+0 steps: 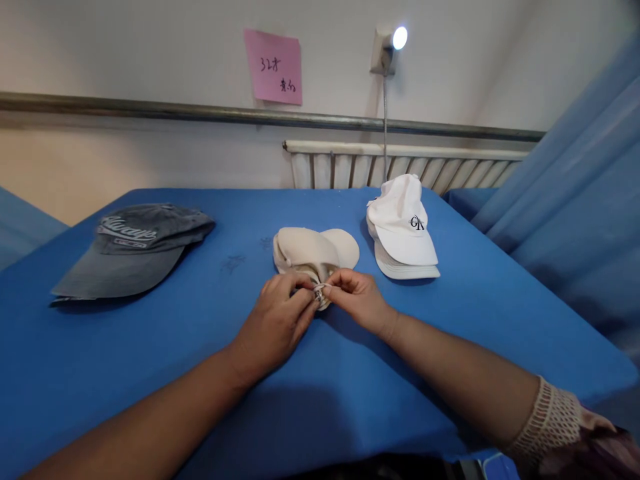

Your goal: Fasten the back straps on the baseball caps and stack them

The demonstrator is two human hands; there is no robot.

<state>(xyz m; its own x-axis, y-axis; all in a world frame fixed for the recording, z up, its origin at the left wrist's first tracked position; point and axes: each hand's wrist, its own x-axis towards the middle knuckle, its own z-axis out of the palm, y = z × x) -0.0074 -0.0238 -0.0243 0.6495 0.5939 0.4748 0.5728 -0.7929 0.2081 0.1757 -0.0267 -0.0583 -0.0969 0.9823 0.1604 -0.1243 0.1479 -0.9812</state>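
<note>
A cream baseball cap (305,248) lies on its side in the middle of the blue-covered table, its brim pointing to the upper right. At the cap's near end, my left hand (280,313) pinches the adjustment strap beside a small metal buckle (319,292). From the other side, the thumb and forefinger of my right hand (357,298) close on the same strap. The fingertips of both hands almost meet there and partly cover the buckle.
Dark grey caps (135,243) with white lettering lie at the left. White caps (404,223) are stacked at the right. The blue table cover (225,373) reaches back towards a radiator (350,168). A blue curtain (575,180) hangs on the right.
</note>
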